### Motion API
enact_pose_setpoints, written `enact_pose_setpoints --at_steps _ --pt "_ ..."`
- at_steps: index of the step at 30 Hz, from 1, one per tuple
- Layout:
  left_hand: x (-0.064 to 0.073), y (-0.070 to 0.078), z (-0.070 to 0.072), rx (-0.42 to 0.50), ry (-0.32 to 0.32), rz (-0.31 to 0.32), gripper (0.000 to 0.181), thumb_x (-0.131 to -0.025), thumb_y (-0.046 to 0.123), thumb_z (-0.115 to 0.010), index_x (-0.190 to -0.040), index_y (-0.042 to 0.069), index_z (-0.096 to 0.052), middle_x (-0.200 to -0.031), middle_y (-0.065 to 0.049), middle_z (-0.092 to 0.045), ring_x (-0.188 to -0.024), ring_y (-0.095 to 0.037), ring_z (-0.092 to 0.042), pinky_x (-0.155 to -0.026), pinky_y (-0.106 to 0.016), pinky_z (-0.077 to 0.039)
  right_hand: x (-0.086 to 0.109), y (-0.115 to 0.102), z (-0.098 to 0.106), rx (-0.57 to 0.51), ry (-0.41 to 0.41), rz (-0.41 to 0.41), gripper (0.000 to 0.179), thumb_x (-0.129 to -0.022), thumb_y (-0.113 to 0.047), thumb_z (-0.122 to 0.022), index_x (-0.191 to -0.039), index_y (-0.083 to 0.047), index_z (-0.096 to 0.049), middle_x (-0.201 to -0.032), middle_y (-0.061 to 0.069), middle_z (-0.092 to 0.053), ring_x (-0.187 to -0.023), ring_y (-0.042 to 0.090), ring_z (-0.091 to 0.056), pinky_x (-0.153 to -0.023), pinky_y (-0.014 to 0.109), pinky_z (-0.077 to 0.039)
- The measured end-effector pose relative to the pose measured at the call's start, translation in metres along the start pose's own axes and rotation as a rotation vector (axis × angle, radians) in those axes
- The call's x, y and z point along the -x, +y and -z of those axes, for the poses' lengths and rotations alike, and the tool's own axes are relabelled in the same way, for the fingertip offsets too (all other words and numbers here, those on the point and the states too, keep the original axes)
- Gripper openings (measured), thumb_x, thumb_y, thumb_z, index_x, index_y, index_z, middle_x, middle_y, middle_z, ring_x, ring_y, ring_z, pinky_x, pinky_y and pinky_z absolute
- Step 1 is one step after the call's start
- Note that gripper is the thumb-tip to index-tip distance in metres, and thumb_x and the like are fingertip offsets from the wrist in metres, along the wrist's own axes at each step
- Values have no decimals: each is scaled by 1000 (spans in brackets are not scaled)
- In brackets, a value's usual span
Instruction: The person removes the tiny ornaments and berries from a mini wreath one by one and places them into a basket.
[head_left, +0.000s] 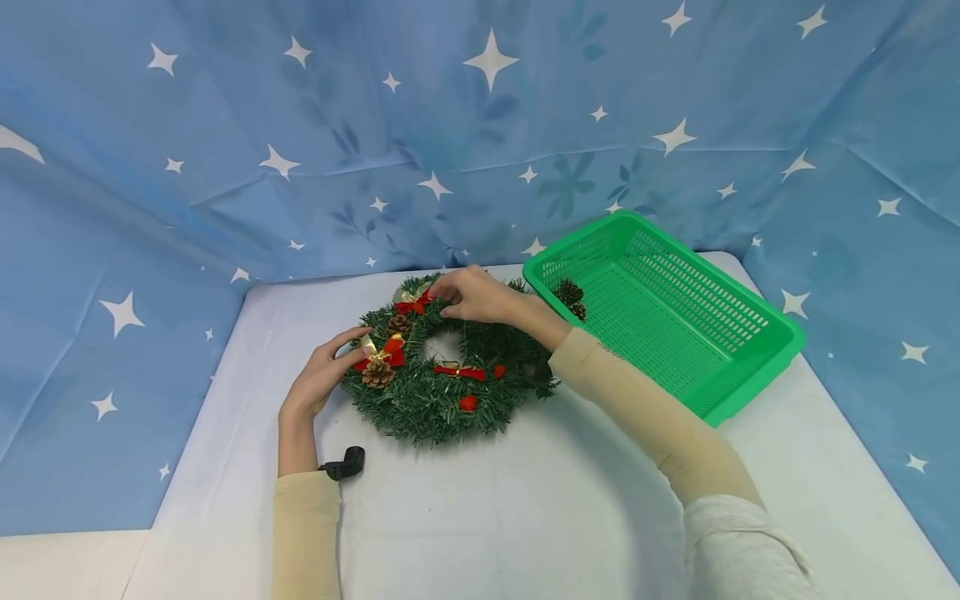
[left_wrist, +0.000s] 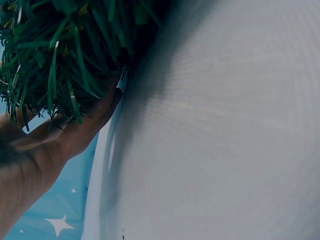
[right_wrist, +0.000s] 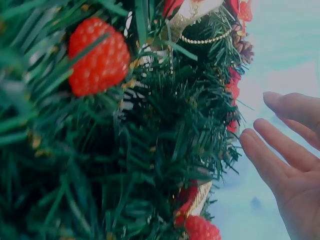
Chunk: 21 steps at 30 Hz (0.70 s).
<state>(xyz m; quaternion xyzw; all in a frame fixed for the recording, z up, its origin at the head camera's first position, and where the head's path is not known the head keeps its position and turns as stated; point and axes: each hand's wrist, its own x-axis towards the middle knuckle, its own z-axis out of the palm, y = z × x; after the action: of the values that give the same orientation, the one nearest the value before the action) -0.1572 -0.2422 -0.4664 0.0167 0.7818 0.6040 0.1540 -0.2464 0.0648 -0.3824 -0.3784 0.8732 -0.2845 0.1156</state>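
Observation:
A green wreath point(head_left: 427, 421) lies on the white table, trimmed with red and gold bows, pine cones and red berries. My left hand point(head_left: 318, 375) grips its left edge, the thumb over a red and gold bow point(head_left: 386, 354) by a pine cone point(head_left: 378, 374). From below, the left wrist view shows fingers point(left_wrist: 95, 120) of that hand against the wreath's underside, close to the table. Over the far part of the wreath is my right hand point(head_left: 476, 296), fingertips by the upper bow point(head_left: 412, 306). In the right wrist view its fingers point(right_wrist: 272, 155) are loosely extended with nothing between them, beside a berry-dotted side of the wreath point(right_wrist: 150, 135).
A green plastic basket point(head_left: 716, 273) stands to the right, with dark pine cones point(head_left: 568, 293) in its left corner. My right forearm passes in front of its near left side. Blue star-printed cloth point(head_left: 450, 125) rises behind the table point(head_left: 480, 517).

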Motion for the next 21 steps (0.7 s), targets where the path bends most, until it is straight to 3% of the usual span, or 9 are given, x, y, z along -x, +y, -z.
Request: enact_pose_setpoints --at_steps 21 --pt "-1 0 -1 -7 2 2 64 -103 38 -64 -159 17 -42 -173 -9 -13 -159 -40 -9 -123 -70 -15 -28 -14 -27 -35 -62 51 37 -96 -5 -73 -132 -2 -68 -125 16 -70 -114 26 -69 -93 23 -56"
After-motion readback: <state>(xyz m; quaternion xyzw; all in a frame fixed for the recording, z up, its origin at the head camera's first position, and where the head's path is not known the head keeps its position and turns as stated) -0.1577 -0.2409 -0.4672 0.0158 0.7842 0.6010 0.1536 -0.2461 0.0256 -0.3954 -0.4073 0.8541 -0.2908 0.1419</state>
